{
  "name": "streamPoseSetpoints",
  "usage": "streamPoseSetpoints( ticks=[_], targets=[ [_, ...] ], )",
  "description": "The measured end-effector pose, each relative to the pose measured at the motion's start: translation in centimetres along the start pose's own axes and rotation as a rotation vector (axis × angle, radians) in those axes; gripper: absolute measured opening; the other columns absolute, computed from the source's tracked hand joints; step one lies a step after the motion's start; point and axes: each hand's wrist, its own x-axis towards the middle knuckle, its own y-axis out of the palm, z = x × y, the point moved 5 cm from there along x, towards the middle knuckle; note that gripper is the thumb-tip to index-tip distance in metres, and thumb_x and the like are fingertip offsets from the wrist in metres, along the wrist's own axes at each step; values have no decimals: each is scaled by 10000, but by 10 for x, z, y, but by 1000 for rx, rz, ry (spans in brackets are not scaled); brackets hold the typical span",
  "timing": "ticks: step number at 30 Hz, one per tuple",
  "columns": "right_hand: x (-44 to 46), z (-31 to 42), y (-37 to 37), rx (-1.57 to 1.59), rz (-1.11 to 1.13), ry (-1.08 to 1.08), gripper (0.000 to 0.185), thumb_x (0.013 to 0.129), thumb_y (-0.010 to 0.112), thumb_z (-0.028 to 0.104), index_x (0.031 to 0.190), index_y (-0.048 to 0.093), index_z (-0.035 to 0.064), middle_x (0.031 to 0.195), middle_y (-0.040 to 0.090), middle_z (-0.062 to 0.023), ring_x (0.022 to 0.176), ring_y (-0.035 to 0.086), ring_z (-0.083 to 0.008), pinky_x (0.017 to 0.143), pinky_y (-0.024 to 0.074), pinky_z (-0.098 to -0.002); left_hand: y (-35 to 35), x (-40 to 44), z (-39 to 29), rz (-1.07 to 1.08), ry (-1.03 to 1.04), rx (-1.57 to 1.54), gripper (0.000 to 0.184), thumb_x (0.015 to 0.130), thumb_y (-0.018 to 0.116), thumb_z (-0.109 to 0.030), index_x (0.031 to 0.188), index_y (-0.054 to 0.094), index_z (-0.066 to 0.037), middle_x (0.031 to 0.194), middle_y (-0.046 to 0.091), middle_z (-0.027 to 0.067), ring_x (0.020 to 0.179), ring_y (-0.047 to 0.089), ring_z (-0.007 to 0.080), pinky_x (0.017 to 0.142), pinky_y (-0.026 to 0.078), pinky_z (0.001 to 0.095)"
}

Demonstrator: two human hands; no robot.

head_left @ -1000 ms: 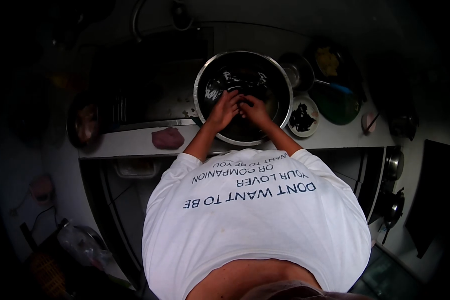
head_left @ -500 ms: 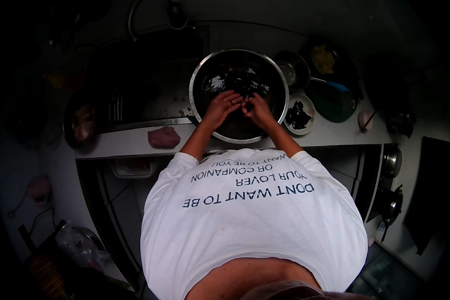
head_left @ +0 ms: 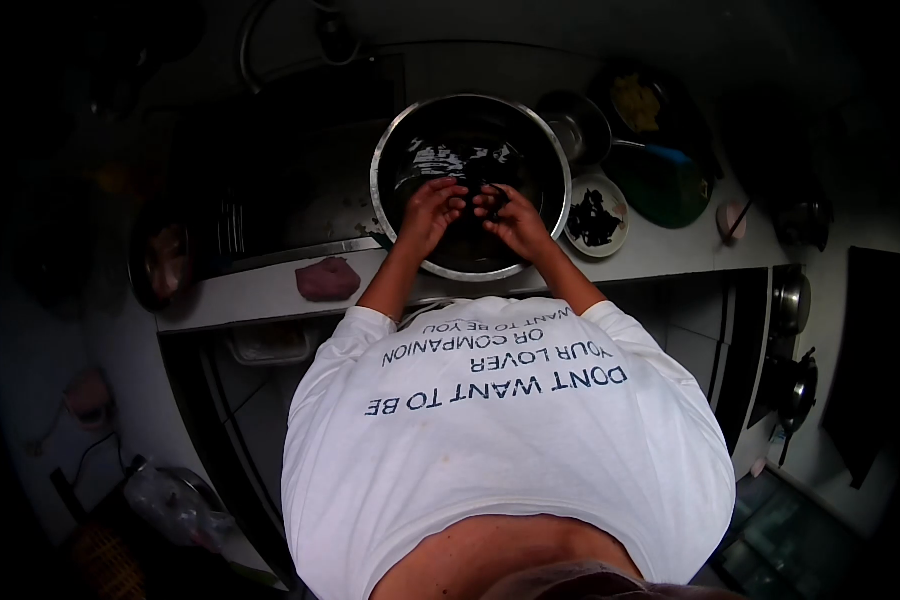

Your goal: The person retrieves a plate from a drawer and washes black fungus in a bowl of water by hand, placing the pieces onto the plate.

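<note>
A large steel basin [head_left: 379, 190] on the counter holds dark water with glints on it. Both of my hands are over its near half. My left hand [head_left: 432, 215] has its fingers curled inward; whatever lies at their tips is too dark to make out. Opposite it, the fingers of my right hand [head_left: 513, 222] are bent around a dark, thin piece [head_left: 496, 197] that looks like black fungus. A small gap separates the two hands. Right of the basin, a white plate [head_left: 622, 236] bears similar black fungus pieces [head_left: 594, 219].
Behind the plate are a small pan [head_left: 580, 128], a green board [head_left: 670, 195] and a blue handle [head_left: 667, 154]. Yellow food [head_left: 637, 103] sits farther back. A mauve cloth [head_left: 327, 279] lies at the counter's front edge, left of the basin. The sink's metal edge [head_left: 310, 255] runs beside it.
My hands were nearly touching and have drawn a little apart, the left one moving left. The view has shifted slightly.
</note>
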Motion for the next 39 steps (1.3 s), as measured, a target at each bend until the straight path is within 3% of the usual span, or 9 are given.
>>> streamPoseSetpoints(
  ticks=[2,8,14,17,23,28,33,37,39],
  targets=[
    [-1,-1,1,18,11,3,269,823,414,47,1086,465,26,949,554,-103,792,551,-186,652,445,-285,-2,0,-2,41,13,-99,270,810,495,-51,1076,504,-12,962,596,130,652,536,114,583,430,244],
    [11,-20,-11,-285,-48,108,238,854,526,184,1040,526,36,892,567,-46,747,539,-106,622,435,-212,8,-9,-11,253,1,-252,315,803,476,-25,1118,479,-34,1003,585,134,592,484,108,544,389,250],
    [19,-28,9,-432,28,75,235,830,569,170,1025,549,40,814,574,-16,687,519,-68,594,424,-188,11,-8,-6,143,3,-133,358,808,459,-9,1162,435,-49,1093,549,127,685,539,124,538,411,216],
    [20,-29,10,-435,32,61,217,818,581,150,1004,561,40,786,571,-9,664,509,-64,588,418,-183,11,-8,-12,241,35,-102,399,809,461,6,1196,389,-57,1172,495,134,836,579,164,494,397,168],
    [14,-29,13,-361,5,80,180,807,597,138,960,567,48,737,541,11,623,482,-56,541,394,-176,23,-13,-13,172,51,81,451,811,466,21,1236,341,-63,1274,399,147,1079,508,246,463,370,122],
    [9,-27,1,-446,-38,147,151,830,573,150,932,537,46,757,528,5,604,455,-49,494,366,-174,29,-9,-6,127,96,345,452,809,458,30,1235,317,-30,1278,386,176,1069,517,252,496,384,160],
    [-9,17,-16,-472,-216,-73,173,837,560,165,903,537,7,734,554,-35,590,498,-73,488,390,-188,7,5,11,-56,5,495,416,766,581,-43,1149,425,-1,1131,526,138,952,556,160,601,430,213],
    [-42,85,-56,-610,-526,-344,166,840,542,143,910,531,-8,757,578,-63,644,566,-104,526,429,-212,-21,16,29,-122,-44,906,331,752,603,-73,1073,525,-69,1005,595,73,900,575,172,697,452,266],
    [-54,108,-103,-903,-726,-491,187,816,562,145,927,547,-4,784,599,-87,697,598,-160,600,463,-261,-18,18,36,-27,86,1300,345,742,600,-73,1079,526,-70,1014,590,86,900,577,209,733,454,293]
  ],
)
